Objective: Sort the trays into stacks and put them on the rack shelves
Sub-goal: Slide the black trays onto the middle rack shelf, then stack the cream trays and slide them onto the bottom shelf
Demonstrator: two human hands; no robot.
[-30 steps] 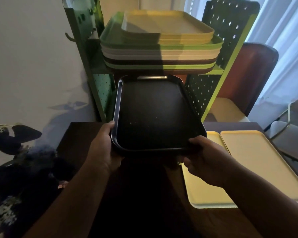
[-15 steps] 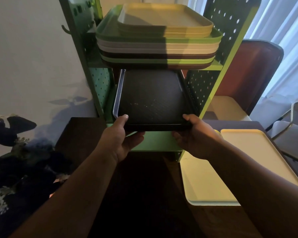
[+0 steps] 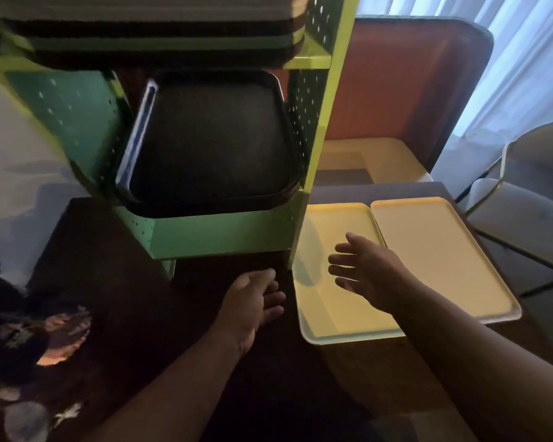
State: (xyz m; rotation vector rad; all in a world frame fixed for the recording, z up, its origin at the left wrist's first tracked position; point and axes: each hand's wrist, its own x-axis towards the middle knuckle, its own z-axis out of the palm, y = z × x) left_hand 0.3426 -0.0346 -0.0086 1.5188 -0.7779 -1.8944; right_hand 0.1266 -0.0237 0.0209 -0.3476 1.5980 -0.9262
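A black tray [image 3: 211,145] lies on top of a stack of dark trays on the middle shelf of the green rack [image 3: 224,232]. A mixed stack of trays [image 3: 147,39] fills the shelf above. Two trays lie side by side on the table right of the rack: a pale yellow tray [image 3: 329,317] and a cream tray [image 3: 441,256]. My left hand [image 3: 253,304] hovers over the dark table below the rack, fingers relaxed and holding nothing. My right hand [image 3: 364,269] is spread open above the pale yellow tray, apart from it.
A dark wooden table [image 3: 380,371] carries the rack and trays. Behind it stand a red-backed chair [image 3: 403,84] with a cream seat and a grey chair [image 3: 524,199] at the right. Dark flowers [image 3: 32,346] sit at the left. Curtains hang at the back right.
Both hands let go of the black tray, which now rests on the middle shelf. They drew back and moved right; the right hand is now over the pale yellow tray.
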